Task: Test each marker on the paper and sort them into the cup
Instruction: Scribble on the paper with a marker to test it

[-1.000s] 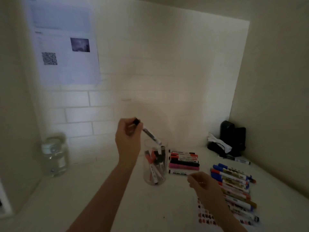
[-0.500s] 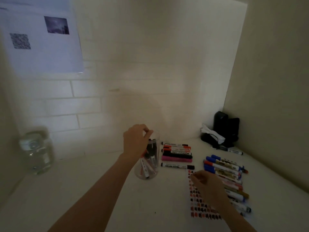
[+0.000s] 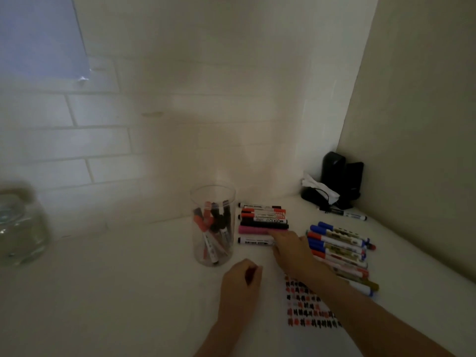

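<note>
Reaching for the next marker

My right hand [image 3: 291, 249] touches the black-capped marker [image 3: 253, 241] beside the cup [image 3: 212, 225]; whether its grip pinches, I cannot tell.

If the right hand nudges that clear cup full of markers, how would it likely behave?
The cup is tall and narrow, so a push near its rim would probably tip it. The markers lean inside, likely shifting weight. Its smooth wall looks slippery; the right hand should push low.

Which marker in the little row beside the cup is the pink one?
The pink marker is second from the front of that row, just behind the white one by the right hand. The others there are white, black or red.
</note>
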A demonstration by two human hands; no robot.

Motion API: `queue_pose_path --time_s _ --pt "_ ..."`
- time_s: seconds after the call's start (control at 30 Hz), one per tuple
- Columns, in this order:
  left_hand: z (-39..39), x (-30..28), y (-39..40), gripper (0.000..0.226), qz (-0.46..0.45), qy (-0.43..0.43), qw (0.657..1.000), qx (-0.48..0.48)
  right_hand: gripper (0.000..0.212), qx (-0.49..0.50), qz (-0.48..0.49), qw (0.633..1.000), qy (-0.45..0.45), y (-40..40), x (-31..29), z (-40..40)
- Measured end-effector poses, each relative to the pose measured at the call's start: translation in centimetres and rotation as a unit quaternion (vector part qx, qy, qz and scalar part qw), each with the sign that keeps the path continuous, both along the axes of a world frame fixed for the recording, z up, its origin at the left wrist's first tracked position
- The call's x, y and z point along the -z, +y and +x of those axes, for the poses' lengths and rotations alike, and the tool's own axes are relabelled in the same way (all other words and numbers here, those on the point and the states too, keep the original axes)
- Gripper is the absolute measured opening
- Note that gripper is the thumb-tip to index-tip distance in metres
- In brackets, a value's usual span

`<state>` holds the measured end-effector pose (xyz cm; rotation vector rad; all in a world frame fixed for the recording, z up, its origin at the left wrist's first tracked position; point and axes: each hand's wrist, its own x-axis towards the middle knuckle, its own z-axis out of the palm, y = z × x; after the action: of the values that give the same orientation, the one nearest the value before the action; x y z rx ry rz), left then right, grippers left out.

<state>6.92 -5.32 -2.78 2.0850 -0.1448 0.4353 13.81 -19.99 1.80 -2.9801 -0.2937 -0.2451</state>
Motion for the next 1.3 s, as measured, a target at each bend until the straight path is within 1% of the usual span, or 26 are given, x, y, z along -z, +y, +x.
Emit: queue_pose_path --time_s 0.13,0.2,0.27,0.3,0.33,0.37,0.4,0.43,0.47,0.53,0.63,0.67,0.7,0.77,0.8,0.87,0.97,1.03,1.1,1.2,1.3 --pt "0.1 0.3 0.2 0.022 0.004 -0.009 1.000 0.011 0.038 0.032 -0.081 0.995 -0.047 0.8 0.3 0.6" --pt "0.2 0.3 0.3 0.020 -0.005 -0.009 1.000 0.010 0.034 0.029 -0.113 0.992 -0.046 1.0 0.5 0.5" --pt "0.2 0.1 0.2 0.021 -0.006 -0.010 1.000 0.012 0.032 0.023 -0.127 0.991 -0.033 0.9 0.2 0.0" --pt "0.0 0.1 0.2 0.022 -0.007 -0.012 1.000 0.014 0.030 0.017 -0.119 0.992 -0.043 0.7 -0.2 -0.4" --pt "-0.1 0.0 0.3 0.023 -0.007 -0.014 1.000 0.014 0.028 0.008 -0.087 0.994 -0.069 0.5 -1.0 -1.1" --pt "-0.1 -0.1 0.4 0.023 -0.005 -0.015 1.000 0.013 0.023 0.002 -0.024 0.995 -0.099 0.3 -1.9 -1.9" --pt "-0.1 -0.1 0.5 0.023 -0.004 -0.014 1.000 0.012 0.018 0.003 0.065 0.991 -0.118 -0.1 -3.0 -3.2" --pt "-0.1 -0.1 0.5 0.023 -0.004 -0.012 1.000 0.011 0.013 0.010 0.161 0.979 -0.121 -0.7 -3.9 -4.6" --pt "-0.1 -0.1 0.5 0.022 -0.005 -0.012 1.000 0.009 0.011 0.026 0.247 0.963 -0.102 -1.4 -4.8 -6.1" --pt "-0.2 -0.2 0.4 0.021 -0.003 -0.010 1.000 0.006 0.015 0.080 0.393 0.915 -0.032 -2.9 -5.6 -9.1" --pt "-0.4 -0.4 0.4 0.020 0.010 -0.001 1.000 0.018 0.014 0.124 0.577 0.802 0.090 -5.1 -5.0 -13.1" --pt "-0.6 -0.6 0.3 0.019 0.020 0.000 0.999 0.029 0.014 0.131 0.617 0.767 0.115 -5.6 -4.7 -14.1" --pt "-0.9 -1.0 -0.1 0.018 0.030 0.001 0.999 0.041 0.015 0.138 0.643 0.742 0.130 -6.2 -4.3 -14.9" --pt "-2.1 -2.2 -1.4 0.015 0.038 -0.004 0.997 0.069 0.017 0.141 0.673 0.713 0.139 -6.9 -3.4 -16.2" --pt "-2.9 -2.8 -2.3 0.014 0.038 -0.012 0.996 0.084 0.019 0.142 0.680 0.706 0.137 -7.0 -3.0 -16.7" --pt "-4.8 -3.7 -4.1 0.017 0.038 -0.033 0.990 0.132 0.023 0.156 0.674 0.712 0.119 -7.0 -2.5 -17.4" --pt "-7.2 -3.8 -6.4 0.030 0.085 -0.077 0.971 0.211 0.023 0.159 0.682 0.708 0.093 -6.9 -2.1 -18.1" --pt "-7.7 -3.4 -7.0 0.035 0.117 -0.103 0.964 0.216 0.025 0.154 0.691 0.701 0.086 -6.7 -2.0 -18.3" --pt "-7.7 -3.1 -7.3 0.030 0.124 -0.116 0.963 0.210 0.028 0.148 0.696 0.698 0.083 -6.7 -1.8 -18.6" --pt "-7.9 -3.6 -7.4 0.027 0.137 -0.106 0.959 0.226 0.031 0.149 0.677 0.717 0.074 -7.0 -1.7 -19.0" --pt "-8.2 -4.5 -7.0 0.018 0.134 -0.054 0.951 0.274 0.030 0.148 0.659 0.735 0.066 -7.5 -1.7 -19.8"
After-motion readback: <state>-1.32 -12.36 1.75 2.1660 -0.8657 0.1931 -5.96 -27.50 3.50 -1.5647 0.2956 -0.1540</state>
